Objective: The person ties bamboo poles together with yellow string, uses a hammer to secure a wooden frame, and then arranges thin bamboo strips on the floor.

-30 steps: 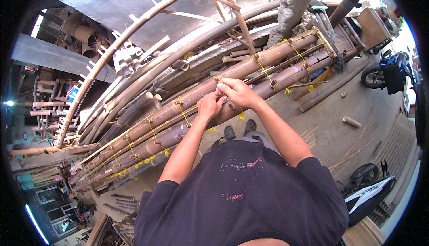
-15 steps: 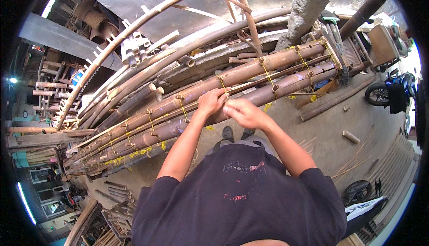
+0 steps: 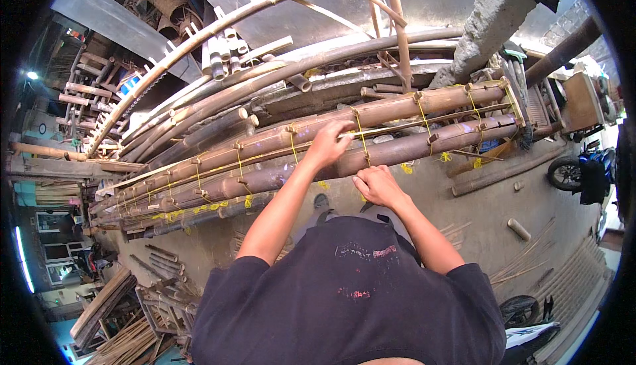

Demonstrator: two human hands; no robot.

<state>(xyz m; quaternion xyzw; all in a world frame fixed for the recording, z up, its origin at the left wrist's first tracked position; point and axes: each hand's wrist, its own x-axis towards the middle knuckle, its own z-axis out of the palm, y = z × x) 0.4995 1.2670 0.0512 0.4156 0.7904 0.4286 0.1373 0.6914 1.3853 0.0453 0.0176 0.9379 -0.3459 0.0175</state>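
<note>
Two long thick bamboo poles, an upper pole (image 3: 397,110) and a lower pole (image 3: 411,148), lie side by side, bound at intervals with yellow cord (image 3: 361,141). A thin bamboo slat (image 3: 424,125) runs between them. My left hand (image 3: 330,142) reaches over the poles, its fingers closed on the slat beside a cord binding. My right hand (image 3: 375,186) is fisted just below the lower pole, under the same binding, and seems to grip the cord's end. My dark shirt fills the lower middle.
More bamboo poles and a curved bamboo frame (image 3: 218,27) are stacked behind. A concrete pillar (image 3: 483,27) rises at upper right. Cut bamboo pieces (image 3: 519,229) lie on the concrete floor to the right, a motorbike (image 3: 583,173) stands at far right, and slat bundles (image 3: 126,338) lie lower left.
Both hands were together on the poles at one binding. Now the left hand has moved up onto the slat and the right hand has drawn back below the lower pole.
</note>
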